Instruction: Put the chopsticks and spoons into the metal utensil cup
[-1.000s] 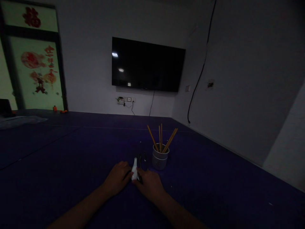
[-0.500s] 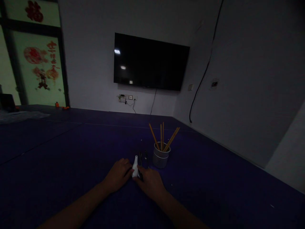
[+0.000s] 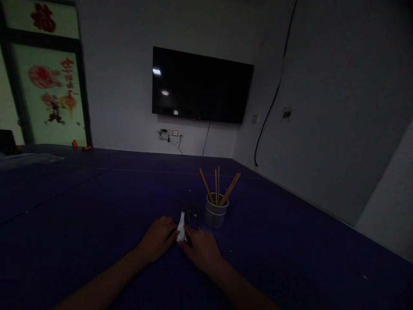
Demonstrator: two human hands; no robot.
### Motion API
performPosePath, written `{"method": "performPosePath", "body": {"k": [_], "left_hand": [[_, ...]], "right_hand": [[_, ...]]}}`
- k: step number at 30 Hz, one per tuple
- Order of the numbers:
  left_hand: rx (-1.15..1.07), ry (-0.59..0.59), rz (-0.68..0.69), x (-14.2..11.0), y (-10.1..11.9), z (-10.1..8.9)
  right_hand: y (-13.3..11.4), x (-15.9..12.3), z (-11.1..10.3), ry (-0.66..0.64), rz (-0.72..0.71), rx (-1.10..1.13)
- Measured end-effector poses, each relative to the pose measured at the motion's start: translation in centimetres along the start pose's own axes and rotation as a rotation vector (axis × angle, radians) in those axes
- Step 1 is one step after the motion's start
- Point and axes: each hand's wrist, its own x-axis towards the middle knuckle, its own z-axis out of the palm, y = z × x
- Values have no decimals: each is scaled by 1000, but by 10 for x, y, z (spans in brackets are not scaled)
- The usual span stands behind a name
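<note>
Both of my hands rest close together on a dark blue surface [image 3: 97,224]. Between them lies a small white object [image 3: 180,228], perhaps a spoon, with its narrow end pointing away from me. My left hand [image 3: 157,241] touches its left side with curled fingers. My right hand [image 3: 200,249] closes on its near end from the right. Dark utensils [image 3: 192,214] lie just beyond the white piece; the dim light hides what they are. A grey cup [image 3: 215,214] with several wooden chopsticks [image 3: 219,186] stands a little further to the right.
A black television [image 3: 200,86] hangs on the far wall above a socket strip [image 3: 169,134]. A black cable [image 3: 271,94] runs down the right wall. A window with red paper decorations [image 3: 48,86] is at the far left.
The hands and the white object keep their place. Only the camera has shifted slightly.
</note>
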Motion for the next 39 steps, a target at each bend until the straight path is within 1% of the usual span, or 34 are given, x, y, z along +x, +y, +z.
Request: {"method": "performPosePath", "body": {"k": [12, 24, 32, 39], "left_hand": [[-16, -1, -3, -1, -3, 2], [-26, -11, -2, -1, 0, -2], [-21, -1, -9, -2, 1, -2], [-70, 6, -32, -1, 0, -3]], "right_hand": [[-1, -2, -4, 0, -15, 7], [-1, -2, -2, 2, -34, 15], [0, -1, -1, 8, -16, 7], [0, -1, 0, 1, -2, -5]]}}
